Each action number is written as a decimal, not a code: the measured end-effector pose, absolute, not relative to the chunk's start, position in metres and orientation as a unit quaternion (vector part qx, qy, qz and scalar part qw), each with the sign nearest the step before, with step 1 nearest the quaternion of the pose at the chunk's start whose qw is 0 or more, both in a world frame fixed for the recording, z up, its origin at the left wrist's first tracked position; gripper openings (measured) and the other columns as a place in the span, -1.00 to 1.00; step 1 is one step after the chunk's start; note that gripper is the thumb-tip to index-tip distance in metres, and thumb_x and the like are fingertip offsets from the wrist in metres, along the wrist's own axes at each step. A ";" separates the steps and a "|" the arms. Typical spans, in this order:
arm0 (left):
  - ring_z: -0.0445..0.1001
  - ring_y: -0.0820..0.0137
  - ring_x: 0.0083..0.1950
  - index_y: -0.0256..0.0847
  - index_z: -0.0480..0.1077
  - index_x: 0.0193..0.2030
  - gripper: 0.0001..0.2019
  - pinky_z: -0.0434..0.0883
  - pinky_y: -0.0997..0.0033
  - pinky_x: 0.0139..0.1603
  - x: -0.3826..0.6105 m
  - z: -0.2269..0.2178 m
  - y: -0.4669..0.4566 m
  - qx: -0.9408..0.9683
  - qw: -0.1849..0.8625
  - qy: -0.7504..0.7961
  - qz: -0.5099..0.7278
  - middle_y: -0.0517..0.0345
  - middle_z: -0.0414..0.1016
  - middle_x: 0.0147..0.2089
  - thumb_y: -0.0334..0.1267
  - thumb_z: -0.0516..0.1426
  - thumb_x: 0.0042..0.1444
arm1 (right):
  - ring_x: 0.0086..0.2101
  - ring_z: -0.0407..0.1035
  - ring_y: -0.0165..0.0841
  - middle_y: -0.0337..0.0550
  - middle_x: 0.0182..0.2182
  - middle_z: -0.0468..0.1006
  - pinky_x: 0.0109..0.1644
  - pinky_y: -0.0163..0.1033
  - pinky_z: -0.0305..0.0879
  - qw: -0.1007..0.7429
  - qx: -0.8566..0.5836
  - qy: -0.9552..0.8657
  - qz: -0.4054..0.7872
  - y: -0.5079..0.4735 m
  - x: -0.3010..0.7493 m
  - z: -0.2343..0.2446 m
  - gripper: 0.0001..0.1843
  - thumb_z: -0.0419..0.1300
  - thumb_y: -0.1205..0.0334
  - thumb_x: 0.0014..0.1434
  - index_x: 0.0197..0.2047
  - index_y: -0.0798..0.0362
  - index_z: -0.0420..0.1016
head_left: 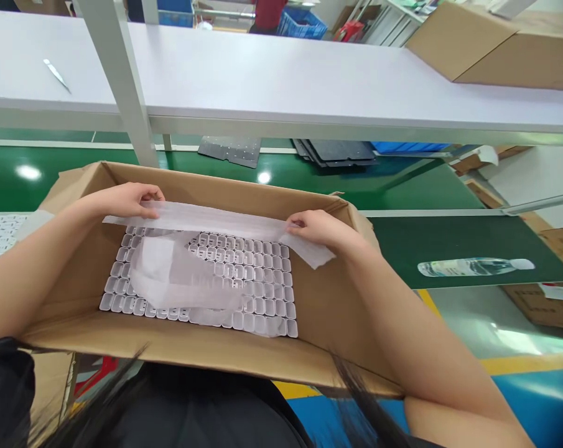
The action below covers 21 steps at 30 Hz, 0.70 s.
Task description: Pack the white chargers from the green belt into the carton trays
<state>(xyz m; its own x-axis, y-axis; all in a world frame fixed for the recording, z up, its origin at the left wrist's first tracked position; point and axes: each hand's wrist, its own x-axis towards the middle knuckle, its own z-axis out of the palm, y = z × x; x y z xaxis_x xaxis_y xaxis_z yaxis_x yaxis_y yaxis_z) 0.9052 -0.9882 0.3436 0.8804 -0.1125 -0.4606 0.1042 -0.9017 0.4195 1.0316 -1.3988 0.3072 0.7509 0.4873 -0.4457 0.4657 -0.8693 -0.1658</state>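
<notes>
Pinching thin foam sheet [216, 219] at 2 corners with left hand [127, 200] and right hand [317, 228], along far wall of cardboard box [192, 348], draped over clear cell tray [262, 292]. Liable to tear or crumple under uneven pull.

We note a water bottle [474, 267] lying on the green belt [393, 186], dark trays [341, 151] beyond, a tilted carton [496, 46] on the white shelf [262, 74].

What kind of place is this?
Probably a factory packing line: green conveyor belt, long white workbench, cardboard box with a sheet held over a tray of plastic parts.
</notes>
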 end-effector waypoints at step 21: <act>0.48 0.02 0.13 -0.38 0.49 0.08 -0.61 0.43 0.21 -0.01 0.923 0.259 -0.985 0.937 -0.121 0.165 -0.284 -0.34 0.49 0.12 -0.38 0.06 0.13 | 0.02 0.42 -0.08 0.13 0.00 0.51 -0.03 -0.11 0.38 -0.128 -0.945 -0.230 0.194 -1.382 1.023 0.226 -0.59 -0.05 0.50 0.27 0.04 0.13 0.51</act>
<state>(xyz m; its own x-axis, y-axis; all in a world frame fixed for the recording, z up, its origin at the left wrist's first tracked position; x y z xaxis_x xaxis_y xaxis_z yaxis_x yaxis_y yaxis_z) 0.9233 -0.9848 0.2593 0.7848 0.3771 -0.4918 0.2400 -0.9166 -0.3198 1.0229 -1.3817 0.2258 0.8183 0.3854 -0.4264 0.4852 -0.8608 0.1532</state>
